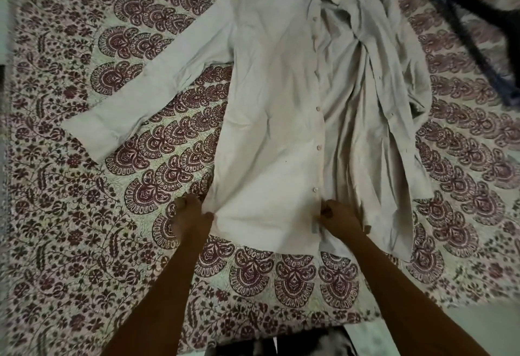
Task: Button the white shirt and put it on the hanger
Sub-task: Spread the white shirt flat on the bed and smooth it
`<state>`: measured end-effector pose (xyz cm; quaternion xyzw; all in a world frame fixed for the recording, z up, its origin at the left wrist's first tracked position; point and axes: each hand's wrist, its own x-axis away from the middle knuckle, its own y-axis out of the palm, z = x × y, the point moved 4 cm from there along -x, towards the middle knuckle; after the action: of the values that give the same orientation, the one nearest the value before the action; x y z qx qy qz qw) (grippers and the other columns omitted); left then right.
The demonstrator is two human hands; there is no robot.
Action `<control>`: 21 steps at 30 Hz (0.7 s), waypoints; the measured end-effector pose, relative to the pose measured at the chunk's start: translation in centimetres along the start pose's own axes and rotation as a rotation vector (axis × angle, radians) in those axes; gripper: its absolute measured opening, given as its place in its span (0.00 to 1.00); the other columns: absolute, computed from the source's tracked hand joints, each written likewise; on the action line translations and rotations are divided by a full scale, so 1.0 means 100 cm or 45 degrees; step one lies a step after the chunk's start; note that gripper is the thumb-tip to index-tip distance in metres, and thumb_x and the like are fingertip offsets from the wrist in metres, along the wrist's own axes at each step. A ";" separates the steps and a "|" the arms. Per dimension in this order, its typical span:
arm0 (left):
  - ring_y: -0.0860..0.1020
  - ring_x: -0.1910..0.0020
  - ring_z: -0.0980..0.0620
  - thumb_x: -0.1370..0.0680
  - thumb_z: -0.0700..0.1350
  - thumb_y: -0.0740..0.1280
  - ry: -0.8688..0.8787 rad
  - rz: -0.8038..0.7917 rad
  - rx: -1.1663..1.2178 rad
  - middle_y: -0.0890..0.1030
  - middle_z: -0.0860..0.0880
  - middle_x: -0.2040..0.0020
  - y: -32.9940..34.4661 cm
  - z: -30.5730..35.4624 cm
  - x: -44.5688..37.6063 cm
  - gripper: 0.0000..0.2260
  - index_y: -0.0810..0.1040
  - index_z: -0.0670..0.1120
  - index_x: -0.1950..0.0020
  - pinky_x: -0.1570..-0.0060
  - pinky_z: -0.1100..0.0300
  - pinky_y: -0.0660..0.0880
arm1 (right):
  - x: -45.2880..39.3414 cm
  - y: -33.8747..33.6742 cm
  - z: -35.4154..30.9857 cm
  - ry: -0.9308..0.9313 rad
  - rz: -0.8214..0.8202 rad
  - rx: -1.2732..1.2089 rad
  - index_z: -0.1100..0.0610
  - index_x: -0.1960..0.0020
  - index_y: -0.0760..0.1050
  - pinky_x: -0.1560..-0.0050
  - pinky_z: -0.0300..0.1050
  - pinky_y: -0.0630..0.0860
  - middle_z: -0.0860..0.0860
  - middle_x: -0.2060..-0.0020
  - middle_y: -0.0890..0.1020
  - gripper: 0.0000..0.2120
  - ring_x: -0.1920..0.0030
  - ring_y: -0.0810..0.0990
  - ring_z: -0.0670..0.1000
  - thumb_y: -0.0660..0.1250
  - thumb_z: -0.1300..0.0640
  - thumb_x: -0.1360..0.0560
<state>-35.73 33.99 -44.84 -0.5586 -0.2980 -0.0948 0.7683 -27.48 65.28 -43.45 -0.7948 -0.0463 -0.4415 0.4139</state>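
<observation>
A printed bedspread (84, 215) covers the whole surface, a soft woven cloth with dark maroon fan and paisley shapes and leafy vines on a pale ground. On it lies one white shirt (275, 108), of thin, matte fabric, with its collar at the far edge and its hem near the person, so its long axis runs away from the camera. At the left its one visible sleeve (146, 85) stretches out flat and straight toward the lower left, ending in a squared cuff. The left front panel lies smooth and nearly flat. The left hand (191, 220) pinches the lower left corner of that panel at the hem, fingers closed on the cloth. Along the panel's right edge runs the placket with a row of small round pale buttons (318, 147); about six can be counted, though the upper ones are faint. The right hand (337, 219) is closed on the placket edge just below the lowest button, curled into a tight grip. Right of the placket the shirt lies open and unbuttoned, its other half bunched into long creases and folds. At the far right, apart from the shirt, lies one dark hanger (475, 40), hard and angular, with a broad black shoulder and a thin straight bar.
</observation>
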 end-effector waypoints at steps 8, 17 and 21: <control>0.76 0.48 0.40 0.31 0.35 0.71 0.395 0.210 0.066 0.70 0.42 0.41 0.008 0.058 0.052 0.10 0.76 0.44 0.52 0.60 0.52 0.73 | 0.024 -0.057 0.021 -0.269 0.488 -0.326 0.61 0.47 0.77 0.60 0.41 0.70 0.58 0.57 0.83 0.09 0.58 0.80 0.57 0.64 0.64 0.26; 0.80 0.57 0.46 0.27 0.38 0.69 0.690 0.057 0.306 0.77 0.47 0.48 0.068 0.196 0.101 0.06 0.79 0.46 0.51 0.55 0.56 0.76 | 0.000 -0.112 0.133 -0.033 0.887 -0.406 0.60 0.42 0.74 0.51 0.51 0.73 0.62 0.47 0.77 0.14 0.47 0.76 0.62 0.65 0.60 0.27; 0.80 0.54 0.47 0.25 0.42 0.68 0.735 0.080 0.305 0.78 0.45 0.47 0.098 0.263 0.113 0.08 0.78 0.45 0.46 0.55 0.62 0.71 | -0.025 -0.128 0.177 0.281 0.761 -0.441 0.59 0.36 0.67 0.47 0.54 0.72 0.62 0.40 0.71 0.21 0.40 0.71 0.63 0.65 0.57 0.27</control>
<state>-31.16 63.65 -41.12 -0.4230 -0.0593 -0.1897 0.8841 -22.86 86.76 -42.20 -0.7792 0.3082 -0.3854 0.3865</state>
